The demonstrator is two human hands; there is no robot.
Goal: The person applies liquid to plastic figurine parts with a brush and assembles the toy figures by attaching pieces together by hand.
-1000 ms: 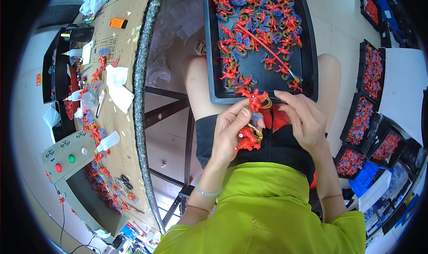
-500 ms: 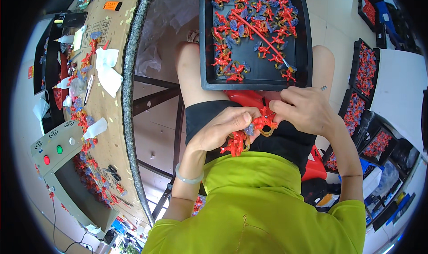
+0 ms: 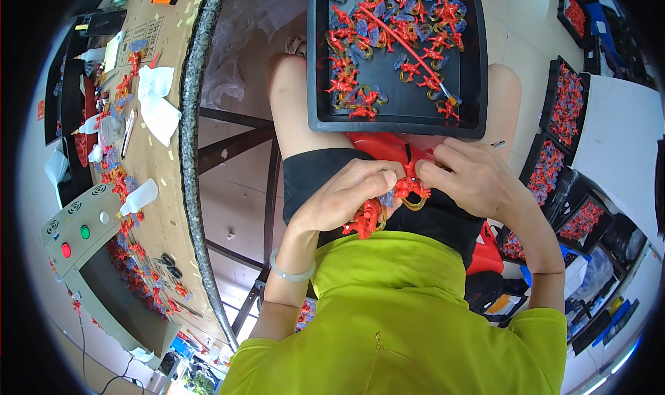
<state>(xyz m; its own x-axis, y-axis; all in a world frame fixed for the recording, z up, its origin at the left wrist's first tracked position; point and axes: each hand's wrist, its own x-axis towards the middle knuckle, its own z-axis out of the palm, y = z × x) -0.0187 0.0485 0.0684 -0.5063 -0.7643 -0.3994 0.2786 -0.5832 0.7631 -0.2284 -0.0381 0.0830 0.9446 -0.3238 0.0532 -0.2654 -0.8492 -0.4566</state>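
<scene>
My left hand (image 3: 343, 195) is closed around two small red plastic figurines with translucent blue and amber parts. One figurine (image 3: 409, 186) sits at its fingertips, and the other figurine (image 3: 365, 220) sticks out below the palm. From the right, my right hand (image 3: 474, 177) comes up to the first figurine with fingers pinched together. A thin stick-like tool (image 3: 499, 144) pokes out behind that hand; its working end is hidden. On my lap, just beyond both hands, rests a black tray (image 3: 395, 126) of similar figurines, with a thin red-handled brush (image 3: 395, 38) lying across them.
At left stands a cardboard-covered workbench (image 3: 163, 180) with a dark edge. It carries a white squeeze bottle (image 3: 140, 197), white tissue (image 3: 158, 107), scissors (image 3: 171, 265), rows of figurines and a grey machine (image 3: 104, 277) with coloured buttons. More filled black trays (image 3: 547, 168) stand at right.
The view has shifted slightly, so the bench sits a little farther left. My right fingers have moved slightly left and down against the figurine, while the left hand keeps its hold.
</scene>
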